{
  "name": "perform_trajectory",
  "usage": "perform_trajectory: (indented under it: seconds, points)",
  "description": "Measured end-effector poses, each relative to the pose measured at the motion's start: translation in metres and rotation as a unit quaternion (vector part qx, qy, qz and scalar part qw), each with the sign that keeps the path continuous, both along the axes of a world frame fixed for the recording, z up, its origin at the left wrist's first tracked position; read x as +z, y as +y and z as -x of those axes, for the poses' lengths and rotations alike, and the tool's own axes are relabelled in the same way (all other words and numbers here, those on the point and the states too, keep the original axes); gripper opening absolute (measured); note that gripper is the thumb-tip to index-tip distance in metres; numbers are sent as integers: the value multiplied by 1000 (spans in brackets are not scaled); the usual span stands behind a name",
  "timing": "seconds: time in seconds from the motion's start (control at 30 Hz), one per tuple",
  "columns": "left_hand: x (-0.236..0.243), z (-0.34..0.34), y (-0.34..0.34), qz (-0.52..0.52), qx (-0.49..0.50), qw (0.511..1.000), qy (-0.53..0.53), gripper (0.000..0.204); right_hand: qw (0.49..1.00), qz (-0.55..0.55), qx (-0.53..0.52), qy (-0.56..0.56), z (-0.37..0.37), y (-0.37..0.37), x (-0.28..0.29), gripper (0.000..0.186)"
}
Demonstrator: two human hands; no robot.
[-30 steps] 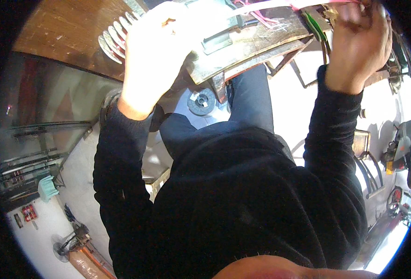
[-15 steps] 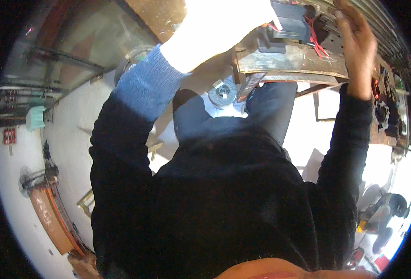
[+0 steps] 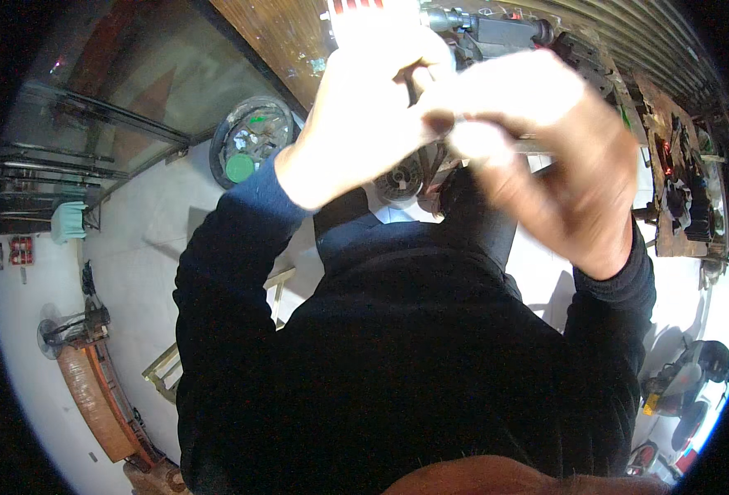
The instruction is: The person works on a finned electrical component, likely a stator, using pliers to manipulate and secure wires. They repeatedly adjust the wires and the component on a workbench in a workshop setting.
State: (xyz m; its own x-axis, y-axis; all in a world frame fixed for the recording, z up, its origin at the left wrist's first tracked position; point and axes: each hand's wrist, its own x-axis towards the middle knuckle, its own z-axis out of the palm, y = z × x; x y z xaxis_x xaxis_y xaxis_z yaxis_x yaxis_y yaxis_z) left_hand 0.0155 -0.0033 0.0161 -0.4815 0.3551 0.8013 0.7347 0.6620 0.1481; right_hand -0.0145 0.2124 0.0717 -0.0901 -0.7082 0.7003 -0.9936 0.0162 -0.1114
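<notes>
My left hand [image 3: 373, 111] is raised in front of the workbench [image 3: 274, 29], its fingers curled, washed out by bright light. Close beside it comes my right hand [image 3: 575, 148], partly smeared by motion, with thumb and fingertips pinched together. The fingertips of both hands meet or nearly meet. Anything gripped between them is too small or too bright to make out. Just beyond the left hand shows a white thing with red stripes [image 3: 360, 7], cut off by the upper edge. A dark tool with a metal nose [image 3: 505, 31] lies on the bench behind the hands.
A round black tub [image 3: 216, 148] with scraps and a green disc stands left of my legs. Between my knees on the floor is a dark spool [image 3: 399, 181]. Cluttered boards [image 3: 670, 223] stand at the right, with a motorbike [image 3: 686, 379] lower down.
My right hand has swung left and inward from the bench's right side to meet the left hand. My left hand has come down slightly, toward my body.
</notes>
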Motion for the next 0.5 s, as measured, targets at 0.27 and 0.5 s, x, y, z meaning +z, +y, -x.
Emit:
perform_trajectory:
  seconds: [0.27, 0.5]
  points:
    - [-26, -31, -7, -267, -67, 947, -165, 16, 885, -78, -56, -455, -2, -11, -31, 25]
    - [-43, -32, -38, -362, -78, 911, -180, 16, 952, -70, -124, -271, 2, -41, -28, 8]
